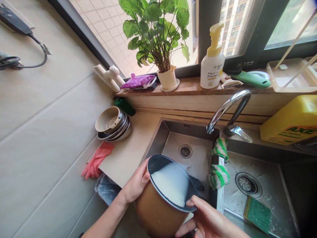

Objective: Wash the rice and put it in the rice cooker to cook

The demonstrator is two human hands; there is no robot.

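A brown rice cooker inner pot [160, 211] with a dark inside is tilted over the front of the left sink basin [170, 140]. Whitish rice [165, 188] lies in it under cloudy water [174, 175], which reaches toward the far rim. My left hand [136, 183] grips the pot's left side, thumb near the rim. On the right, my right hand [204, 216] holds the rim with its thumb over the edge and its fingers against the outer wall. The pot hides the near part of the basin.
A chrome faucet [229, 110] arches over the divider, where green-striped cloths [219, 177] hang. The right basin holds a green scouring sponge [258, 214]. Stacked bowls with a colander [109, 119] and pink gloves [96, 160] are left. A soap bottle [212, 67] and potted plant [166, 79] line the sill.
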